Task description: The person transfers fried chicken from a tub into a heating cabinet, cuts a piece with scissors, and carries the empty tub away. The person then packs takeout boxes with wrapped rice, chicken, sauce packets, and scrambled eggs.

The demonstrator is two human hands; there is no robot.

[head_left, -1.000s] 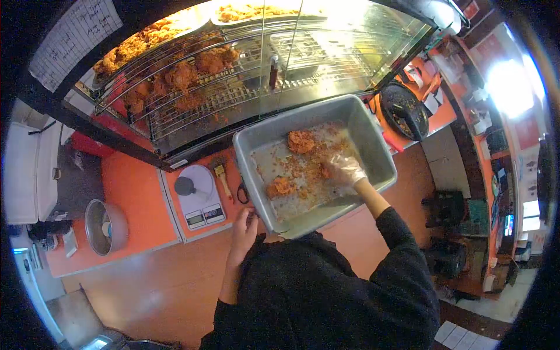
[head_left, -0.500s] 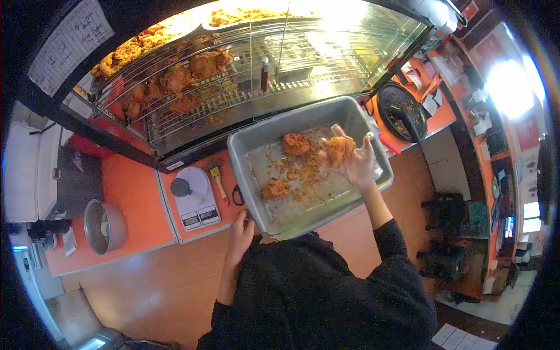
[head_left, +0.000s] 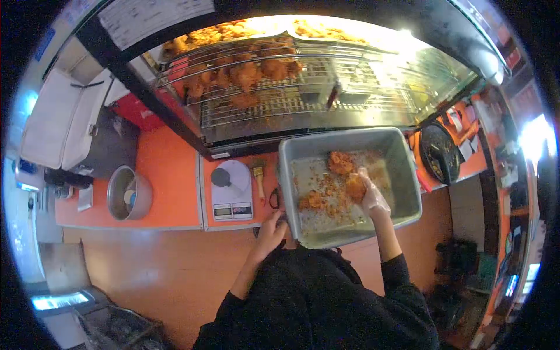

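A grey plastic tub (head_left: 411,175) holds fried chicken and loose crumbs. My right hand (head_left: 374,201), in a clear plastic glove, reaches inside with its fingers around a piece of fried chicken (head_left: 354,188). Another fried piece (head_left: 341,163) lies just beyond it, and a smaller one (head_left: 312,200) sits to the left among the crumbs (head_left: 333,195). Outside the tub's near left corner, my bare left hand (head_left: 272,231) is closed, with a dark bit showing at the fingertips. What that is, or whether this hand grips the tub, I cannot make out.
Behind the tub stands a lit glass warming cabinet with fried chicken (head_left: 245,74) on wire racks (head_left: 280,108). Left on the orange counter are a kitchen scale (head_left: 233,195), a brush (head_left: 259,178) and a metal pot (head_left: 143,195). A round black pan (head_left: 437,149) is at right.
The view has swung, shifting the scene rightward and down. My right hand has turned from palm up to palm down, lowering the chicken piece toward the crumbs. My left hand stays by the tub's corner.
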